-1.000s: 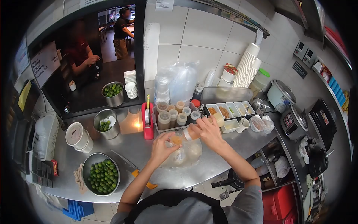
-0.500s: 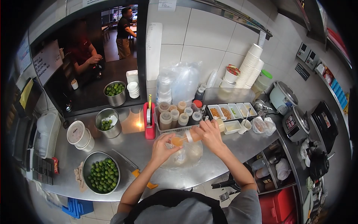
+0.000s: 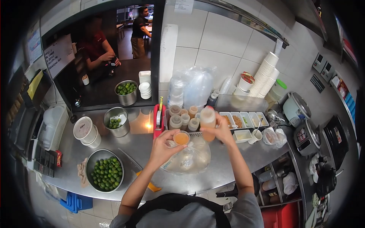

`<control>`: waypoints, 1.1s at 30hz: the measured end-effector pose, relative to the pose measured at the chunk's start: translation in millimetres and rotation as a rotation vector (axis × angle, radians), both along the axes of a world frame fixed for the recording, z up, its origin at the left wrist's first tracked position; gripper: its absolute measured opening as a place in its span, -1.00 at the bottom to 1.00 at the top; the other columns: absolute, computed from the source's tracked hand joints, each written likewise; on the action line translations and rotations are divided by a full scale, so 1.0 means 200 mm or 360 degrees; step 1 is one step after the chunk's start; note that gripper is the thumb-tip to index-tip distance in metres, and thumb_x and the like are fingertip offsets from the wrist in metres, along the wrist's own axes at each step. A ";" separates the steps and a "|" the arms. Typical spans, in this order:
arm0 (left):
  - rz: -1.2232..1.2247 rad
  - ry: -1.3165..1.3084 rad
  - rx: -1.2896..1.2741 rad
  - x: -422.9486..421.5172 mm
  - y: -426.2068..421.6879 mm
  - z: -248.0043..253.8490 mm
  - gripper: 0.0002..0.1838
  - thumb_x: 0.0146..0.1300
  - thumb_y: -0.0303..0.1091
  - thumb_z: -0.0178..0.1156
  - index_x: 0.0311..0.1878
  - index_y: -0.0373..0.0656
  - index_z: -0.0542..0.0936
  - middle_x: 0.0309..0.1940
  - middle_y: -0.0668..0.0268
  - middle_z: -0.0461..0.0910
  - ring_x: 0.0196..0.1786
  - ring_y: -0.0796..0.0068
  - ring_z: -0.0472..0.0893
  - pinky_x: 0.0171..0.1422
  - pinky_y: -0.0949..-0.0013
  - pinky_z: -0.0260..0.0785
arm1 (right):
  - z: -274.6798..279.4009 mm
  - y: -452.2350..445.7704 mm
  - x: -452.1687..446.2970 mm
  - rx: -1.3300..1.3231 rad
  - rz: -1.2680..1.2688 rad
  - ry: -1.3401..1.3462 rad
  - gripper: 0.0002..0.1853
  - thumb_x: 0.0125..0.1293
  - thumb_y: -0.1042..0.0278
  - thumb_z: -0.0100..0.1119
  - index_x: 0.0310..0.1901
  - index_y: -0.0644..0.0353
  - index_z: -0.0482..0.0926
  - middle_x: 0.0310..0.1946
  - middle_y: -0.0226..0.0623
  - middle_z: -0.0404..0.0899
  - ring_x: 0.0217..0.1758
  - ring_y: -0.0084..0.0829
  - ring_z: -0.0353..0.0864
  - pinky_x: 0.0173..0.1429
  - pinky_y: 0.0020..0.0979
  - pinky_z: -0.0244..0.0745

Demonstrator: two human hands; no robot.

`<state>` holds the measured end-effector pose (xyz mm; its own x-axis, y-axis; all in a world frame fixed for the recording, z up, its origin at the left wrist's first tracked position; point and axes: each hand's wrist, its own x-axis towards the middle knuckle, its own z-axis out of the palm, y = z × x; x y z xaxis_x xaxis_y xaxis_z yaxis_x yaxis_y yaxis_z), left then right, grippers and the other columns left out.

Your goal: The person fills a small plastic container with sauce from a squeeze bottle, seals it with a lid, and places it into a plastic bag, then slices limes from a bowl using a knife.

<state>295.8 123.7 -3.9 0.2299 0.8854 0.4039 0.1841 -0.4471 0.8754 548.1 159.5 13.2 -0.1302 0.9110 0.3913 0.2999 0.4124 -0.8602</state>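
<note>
Between the thumb and fingers of my left hand (image 3: 164, 146) is a small clear sauce cup (image 3: 181, 138) with orange sauce in it. To its right, my right hand (image 3: 222, 130) grips a squeeze bottle (image 3: 207, 121), roughly upright, with orange sauce in its lower part. The bottle is apart from the cup. Behind both hands stands a basket (image 3: 197, 133) of several more squeeze bottles (image 3: 176, 122). A clear plastic bag (image 3: 190, 161) with pale round items, hard to make out, lies on the steel counter below my hands.
A bowl of green citrus fruits (image 3: 104, 170) and a knife with a yellow handle (image 3: 153, 187) are at left. A red tape dispenser (image 3: 158, 129) stands beside the basket. Topping trays (image 3: 243, 119) and stacked cups (image 3: 264, 72) are at right. Two people are beyond the pass-through window.
My right hand has turned the squeeze bottle from lying tilted over the cup to roughly upright, away from it. The cup stays in my left hand. The camera view has shifted slightly.
</note>
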 end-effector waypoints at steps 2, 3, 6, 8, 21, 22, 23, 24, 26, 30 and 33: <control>0.0024 -0.0058 0.0046 -0.03 -0.02 0.00 -0.43 -0.17 -0.30 0.48 0.00 -0.21 0.57 -0.15 0.30 0.60 -0.21 0.54 0.63 -0.25 0.50 0.40 | 0.06 0.10 0.02 0.0104 -0.0282 -0.0086 -0.32 -0.19 0.38 0.52 0.05 0.23 0.44 -0.13 -0.27 0.56 -0.03 -0.44 0.54 0.07 -0.38 0.41; 0.0034 -0.0087 0.0071 -0.04 -0.03 -0.01 -0.43 -0.17 -0.30 0.48 0.00 -0.21 0.57 -0.16 0.30 0.60 -0.21 0.53 0.63 -0.24 0.50 0.40 | 0.07 0.18 0.05 0.0183 -0.0469 -0.0262 -0.30 -0.19 0.37 0.52 0.06 0.23 0.40 -0.13 -0.22 0.55 -0.03 -0.36 0.55 0.06 -0.35 0.41; 0.0105 0.0014 0.0059 -0.12 -0.08 -0.02 -0.43 -0.17 -0.30 0.48 0.00 -0.20 0.57 -0.14 0.30 0.59 -0.20 0.50 0.63 -0.22 0.50 0.41 | 0.01 0.41 0.12 0.0495 -0.0608 -0.0227 -0.25 -0.19 0.36 0.50 0.08 0.21 0.31 -0.10 -0.09 0.52 -0.01 -0.17 0.54 0.07 -0.28 0.40; 0.0130 0.0018 0.0014 -0.17 -0.13 -0.02 -0.43 -0.17 -0.30 0.48 0.00 -0.19 0.57 -0.15 0.30 0.58 -0.19 0.49 0.62 -0.21 0.48 0.41 | -0.10 0.56 0.18 0.0404 -0.0704 -0.0303 -0.21 -0.19 0.31 0.52 0.10 0.18 0.25 -0.10 -0.10 0.53 -0.04 -0.19 0.55 0.02 -0.28 0.43; 0.0480 0.0276 0.0058 -0.46 -0.37 -0.15 -0.44 -0.19 -0.31 0.49 -0.02 -0.18 0.59 -0.18 0.29 0.53 -0.10 0.41 0.51 -0.03 0.38 0.36 | -0.49 1.01 0.35 -0.0149 -0.0609 -0.0949 -0.28 -0.33 0.36 0.47 -0.01 0.27 0.37 -0.14 0.02 0.55 -0.02 -0.07 0.55 0.06 -0.24 0.43; 0.0501 0.0297 0.0058 -0.48 -0.38 -0.15 -0.43 -0.19 -0.31 0.49 -0.01 -0.18 0.59 -0.18 0.29 0.53 -0.10 0.40 0.51 -0.01 0.38 0.36 | -0.53 1.05 0.38 -0.0248 -0.0511 -0.1006 -0.30 -0.31 0.37 0.44 -0.01 0.29 0.39 -0.17 0.02 0.56 -0.03 -0.07 0.55 0.06 -0.23 0.44; 0.0518 0.0316 0.0059 -0.49 -0.40 -0.14 -0.43 -0.20 -0.31 0.49 -0.01 -0.17 0.59 -0.17 0.28 0.53 -0.09 0.39 0.50 0.01 0.38 0.35 | -0.60 1.08 0.41 -0.0213 -0.0509 -0.1070 -0.33 -0.29 0.40 0.41 -0.02 0.31 0.40 -0.18 0.02 0.57 -0.03 -0.05 0.55 0.05 -0.23 0.44; 0.0532 0.0334 0.0058 -0.51 -0.41 -0.14 -0.42 -0.20 -0.31 0.49 -0.01 -0.17 0.59 -0.17 0.28 0.53 -0.09 0.38 0.50 0.03 0.38 0.34 | -0.68 1.11 0.44 -0.0178 -0.0510 -0.1134 -0.36 -0.27 0.42 0.38 -0.03 0.33 0.41 -0.19 0.02 0.57 -0.04 -0.03 0.55 0.05 -0.23 0.44; 0.0490 0.0324 0.0022 -0.53 -0.43 -0.14 -0.42 -0.20 -0.30 0.49 0.00 -0.16 0.58 -0.17 0.28 0.53 -0.08 0.37 0.49 0.03 0.37 0.34 | -0.72 1.14 0.48 -0.0325 -0.0443 -0.1039 -0.43 -0.23 0.47 0.33 -0.05 0.35 0.43 -0.21 -0.02 0.59 -0.08 -0.03 0.56 0.01 -0.25 0.46; 0.0406 0.0303 0.0021 -0.59 -0.46 -0.16 -0.42 -0.16 -0.22 0.46 0.02 -0.15 0.58 -0.18 0.25 0.52 -0.09 0.31 0.47 0.03 0.34 0.32 | -0.69 1.11 0.45 0.0440 -0.0592 -0.1142 -0.53 -0.08 0.44 0.30 -0.06 0.36 0.49 -0.31 -0.13 0.62 -0.24 -0.20 0.62 -0.15 -0.32 0.54; 0.0383 0.0309 0.0023 -0.62 -0.46 -0.19 -0.41 -0.17 -0.23 0.47 0.02 -0.14 0.58 -0.19 0.27 0.52 -0.08 0.32 0.46 0.03 0.34 0.31 | -0.37 0.75 0.08 0.0425 -0.0431 -0.0463 -0.68 0.08 0.39 0.22 -0.12 0.35 0.55 -0.36 -0.20 0.63 -0.35 -0.40 0.62 -0.26 -0.43 0.54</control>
<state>171.0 31.3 -41.1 0.0887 0.9183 0.3858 0.4493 -0.3826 0.8073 563.5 310.0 -60.7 -0.0408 0.7999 0.5988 0.6395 0.4814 -0.5994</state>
